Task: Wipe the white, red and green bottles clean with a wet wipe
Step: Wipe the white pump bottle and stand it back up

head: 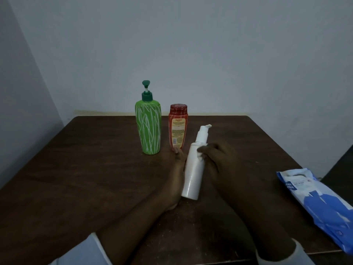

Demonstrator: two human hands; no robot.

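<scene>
A white pump bottle (pixel 193 175) is held tilted, clasped along its side by the left grip (pixel 176 175). The fingers of the right grip (pixel 221 161) are curled over its shoulder. Just beyond the left grip, a green pump bottle (pixel 149 129) and a red bottle (pixel 177 131) are stood upright on the desk (pixel 76 178). A blue wet-wipe pack (pixel 317 199) is laid well right of the right grip.

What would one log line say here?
white bottle: tilted | left hand: holds its side | right hand: grips its shoulder | green bottle, red bottle: upright behind | wipes pack: table's right
</scene>
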